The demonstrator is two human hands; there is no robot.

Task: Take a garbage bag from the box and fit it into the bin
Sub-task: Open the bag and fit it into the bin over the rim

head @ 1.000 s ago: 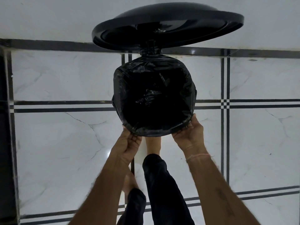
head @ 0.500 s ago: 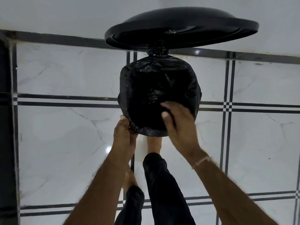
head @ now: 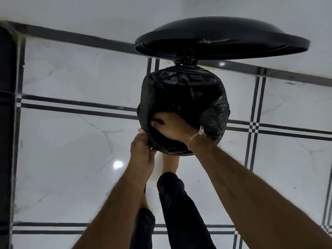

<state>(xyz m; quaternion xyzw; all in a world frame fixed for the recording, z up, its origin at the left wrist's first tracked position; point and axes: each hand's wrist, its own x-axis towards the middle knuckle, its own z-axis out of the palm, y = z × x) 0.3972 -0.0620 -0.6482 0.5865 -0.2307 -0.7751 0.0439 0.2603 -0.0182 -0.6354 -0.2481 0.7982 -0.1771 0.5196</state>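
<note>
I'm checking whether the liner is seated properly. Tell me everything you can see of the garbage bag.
The garbage bag is thin, glossy black plastic, crinkled all over. It lines the bin under the raised lid, its mouth open and folded outward over the rim, hiding the bin's sides. The left hand grips its near-left edge from outside; the right hand reaches inside, against the inner wall. The bottom is too dark to see.
</note>
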